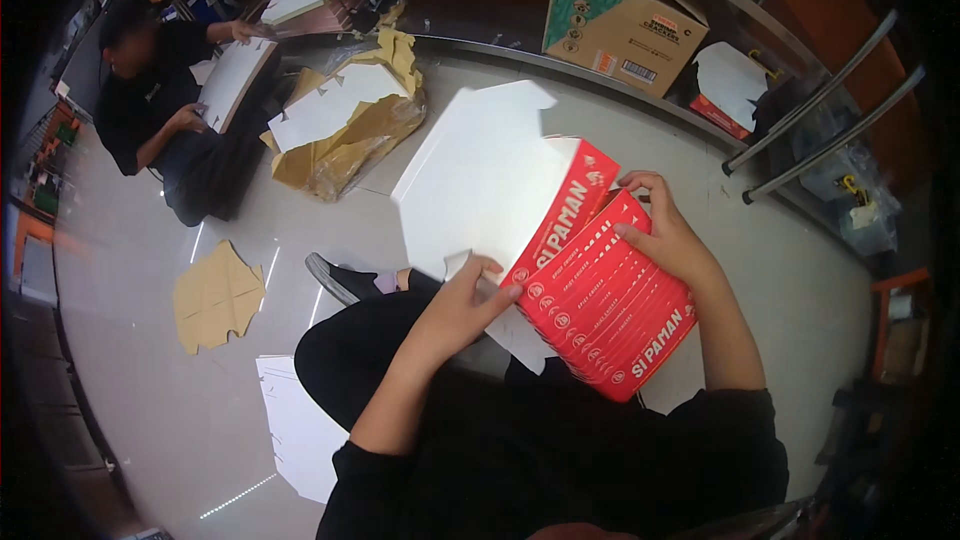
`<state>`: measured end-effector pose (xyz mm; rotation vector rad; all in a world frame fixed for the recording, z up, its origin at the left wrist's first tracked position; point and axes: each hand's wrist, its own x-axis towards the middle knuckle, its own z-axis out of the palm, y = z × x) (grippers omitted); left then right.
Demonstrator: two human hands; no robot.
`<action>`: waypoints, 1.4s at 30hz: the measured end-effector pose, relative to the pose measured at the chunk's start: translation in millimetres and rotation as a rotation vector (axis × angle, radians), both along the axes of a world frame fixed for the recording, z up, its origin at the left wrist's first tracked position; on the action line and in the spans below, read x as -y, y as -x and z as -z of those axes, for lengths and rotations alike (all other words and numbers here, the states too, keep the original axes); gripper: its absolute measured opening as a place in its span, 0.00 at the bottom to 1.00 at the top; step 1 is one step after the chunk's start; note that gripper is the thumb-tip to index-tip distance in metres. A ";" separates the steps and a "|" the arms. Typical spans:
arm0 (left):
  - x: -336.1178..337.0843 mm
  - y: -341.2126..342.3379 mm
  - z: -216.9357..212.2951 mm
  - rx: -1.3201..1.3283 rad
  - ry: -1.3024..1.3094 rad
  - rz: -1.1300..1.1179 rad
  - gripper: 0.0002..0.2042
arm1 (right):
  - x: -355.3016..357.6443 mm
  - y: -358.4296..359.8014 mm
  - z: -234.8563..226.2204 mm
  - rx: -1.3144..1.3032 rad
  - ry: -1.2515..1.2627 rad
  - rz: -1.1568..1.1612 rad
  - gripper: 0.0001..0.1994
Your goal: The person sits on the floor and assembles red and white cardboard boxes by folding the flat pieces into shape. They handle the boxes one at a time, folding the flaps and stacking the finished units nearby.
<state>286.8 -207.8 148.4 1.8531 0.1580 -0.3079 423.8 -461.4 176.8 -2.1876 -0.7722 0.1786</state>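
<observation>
A stack of folded red cardboard food boxes (600, 310) leans in front of me above my lap, their red edges overlapping like steps. The outermost red and white box (480, 170) is spread partly open, with its white inside facing up and a red side panel standing. My left hand (460, 308) pinches the near corner of this box, thumb on the red face. My right hand (662, 225) grips the far right end of the stack, thumb on the red edges and fingers behind it. Part of the stack's underside is hidden.
White flat sheets (290, 420) lie on the floor at my left, near a torn brown cardboard piece (220, 295). Ahead is opened brown wrapping (345, 155) with white sheets. A co-worker (165, 100) sits far left holding white boards. A carton (620, 30) stands on the shelf.
</observation>
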 end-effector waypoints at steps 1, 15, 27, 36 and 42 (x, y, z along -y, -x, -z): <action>-0.1 6.4 -11.1 -0.052 -0.119 0.042 0.18 | -0.9 0.6 -0.7 -0.116 -0.047 -0.017 0.21; -29.3 -60.2 -17.1 0.173 -0.175 -0.031 0.17 | -6.0 -9.9 -8.0 -0.376 -0.030 -0.195 0.20; -25.0 -48.3 -23.4 -0.159 0.248 0.419 0.22 | -2.1 -21.0 8.5 -0.559 -0.251 -0.254 0.28; -21.1 -100.9 -30.0 0.331 0.068 0.232 0.27 | -6.7 -20.2 -0.1 -0.492 -0.093 -0.233 0.21; 19.5 -132.7 -26.5 0.300 0.052 0.358 0.18 | -2.8 -41.0 10.7 -0.503 -0.265 -0.327 0.15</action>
